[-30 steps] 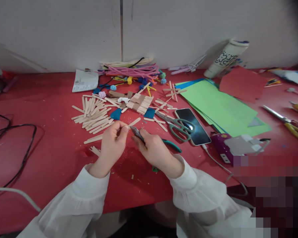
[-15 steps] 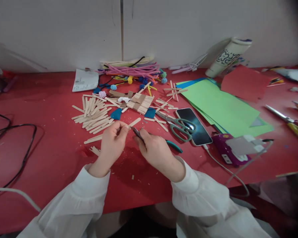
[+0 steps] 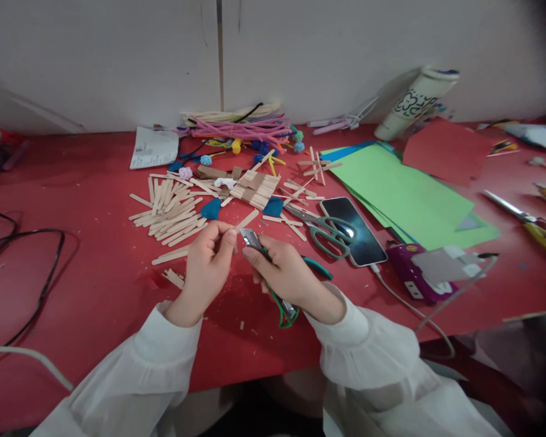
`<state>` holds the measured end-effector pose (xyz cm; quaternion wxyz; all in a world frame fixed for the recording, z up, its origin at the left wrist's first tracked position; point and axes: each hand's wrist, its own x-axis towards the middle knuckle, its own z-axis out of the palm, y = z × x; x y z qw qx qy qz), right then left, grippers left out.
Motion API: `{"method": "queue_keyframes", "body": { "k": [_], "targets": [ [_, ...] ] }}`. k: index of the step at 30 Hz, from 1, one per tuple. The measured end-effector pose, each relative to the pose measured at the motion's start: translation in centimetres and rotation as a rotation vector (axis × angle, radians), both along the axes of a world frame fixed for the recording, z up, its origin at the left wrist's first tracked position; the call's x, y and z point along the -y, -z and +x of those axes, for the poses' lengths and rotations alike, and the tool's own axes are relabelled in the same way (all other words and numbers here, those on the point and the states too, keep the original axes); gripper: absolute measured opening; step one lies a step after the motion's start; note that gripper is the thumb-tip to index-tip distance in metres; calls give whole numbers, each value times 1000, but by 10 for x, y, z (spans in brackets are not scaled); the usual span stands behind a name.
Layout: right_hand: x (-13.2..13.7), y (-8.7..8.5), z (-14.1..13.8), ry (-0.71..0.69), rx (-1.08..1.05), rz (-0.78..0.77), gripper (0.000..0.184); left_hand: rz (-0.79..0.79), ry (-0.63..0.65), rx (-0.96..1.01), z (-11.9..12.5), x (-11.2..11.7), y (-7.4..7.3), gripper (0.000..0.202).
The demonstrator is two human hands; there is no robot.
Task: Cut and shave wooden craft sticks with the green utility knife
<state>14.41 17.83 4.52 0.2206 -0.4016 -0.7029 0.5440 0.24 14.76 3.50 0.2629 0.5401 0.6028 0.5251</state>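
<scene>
My left hand (image 3: 208, 260) pinches a wooden craft stick (image 3: 247, 219) between thumb and fingers; its free end points up and to the right. My right hand (image 3: 286, 272) is wrapped round a utility knife (image 3: 289, 311) with a green-edged handle. The blade end lies close to the stick, just right of my left fingertips; whether it touches the wood I cannot tell. Behind my hands is a small panel of sticks (image 3: 256, 189) joined side by side. To its left lies a pile of loose craft sticks (image 3: 175, 209). Wood scraps (image 3: 174, 278) lie beside my left wrist.
Green-handled scissors (image 3: 331, 235) overlap a phone (image 3: 355, 233), with a purple power adapter (image 3: 412, 270) beyond it. Green paper sheets (image 3: 404, 194) and a tilted tumbler (image 3: 414, 103) stand to the right. Pink pipe cleaners (image 3: 241, 128) lie by the wall; a black cable (image 3: 45, 294) curls at left.
My right hand has turned the utility knife, so its flat blade end and green handle now show. The left hand keeps its pinch on the craft stick, nearly in place.
</scene>
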Motion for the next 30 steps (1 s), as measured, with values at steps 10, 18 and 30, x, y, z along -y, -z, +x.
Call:
{"method": "queue_keyframes", "body": {
  "k": [10, 18, 30],
  "targets": [
    [2, -4, -1, -10, -45, -104, 27, 93, -31, -237, -1, 4, -3, 17],
    [3, 1, -2, -5, -12, -24, 27, 35, -79, -224, 0, 3, -2, 17],
    [-1, 2, -4, 18, 212, 304, 25, 34, -67, -434, -2, 1, -4, 16]
  ]
}}
